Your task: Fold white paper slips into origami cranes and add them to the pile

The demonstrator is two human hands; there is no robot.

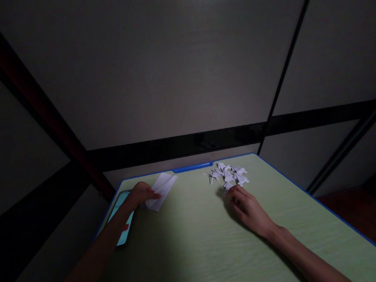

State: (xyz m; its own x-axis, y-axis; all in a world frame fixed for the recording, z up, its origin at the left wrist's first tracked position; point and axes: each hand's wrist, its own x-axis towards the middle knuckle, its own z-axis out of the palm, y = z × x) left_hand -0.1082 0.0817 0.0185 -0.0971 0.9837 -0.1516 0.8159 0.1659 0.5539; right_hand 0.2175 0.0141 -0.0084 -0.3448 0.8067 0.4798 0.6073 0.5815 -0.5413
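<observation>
My left hand (143,193) is closed on a white sheet of paper (164,186) with crease lines, thumb on top and fingers underneath. The sheet is tilted over the table's far left part, beside a phone (125,235) with a lit screen. My right hand (248,207) hovers low over the table, its fingers bent and the thumb apart from them. Its fingertips are at the nearest of several small folded white paper pieces (228,175), which lie in a cluster near the far edge. Whether they touch that piece is hard to make out.
The pale green table (194,235) has a blue rim and a blue handle-like strip (193,167) at its far edge. Large grey panels (177,73) with dark bands rise right behind it. My left forearm partly covers the phone. The light is dim.
</observation>
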